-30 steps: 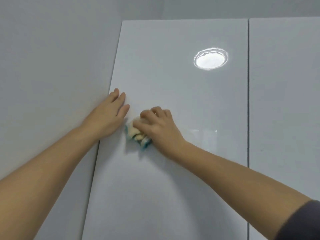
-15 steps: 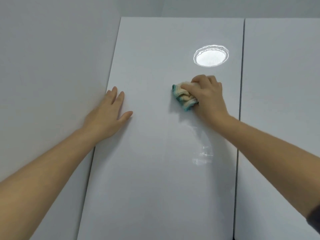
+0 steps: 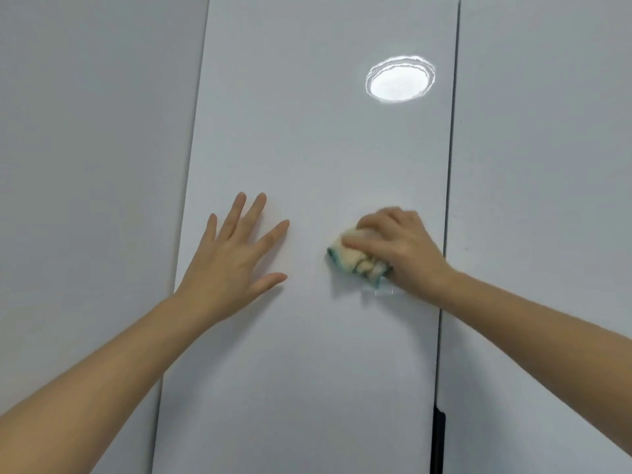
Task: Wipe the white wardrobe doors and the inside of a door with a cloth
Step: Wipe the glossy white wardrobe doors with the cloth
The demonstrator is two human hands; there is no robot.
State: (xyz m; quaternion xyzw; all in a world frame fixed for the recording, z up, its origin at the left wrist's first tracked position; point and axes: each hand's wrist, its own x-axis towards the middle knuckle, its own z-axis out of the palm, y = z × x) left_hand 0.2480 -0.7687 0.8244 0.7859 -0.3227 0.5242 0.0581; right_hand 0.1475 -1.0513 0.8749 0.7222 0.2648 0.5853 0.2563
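Since half a second earlier the left hand [image 3: 236, 261] had shifted right, holding nothing, splayed flat on the white door [image 3: 307, 148] apparently as a brace, while the right hand [image 3: 400, 248] dragged the bunched cloth [image 3: 355, 261] lower, gripping it against the door's right edge

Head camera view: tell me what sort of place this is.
Probably indoors at a built-in wardrobe, perhaps a bedroom. Glossy white doors stand edge to edge, a round ceiling light's reflection shines on one, and the right hand presses a cloth against it.
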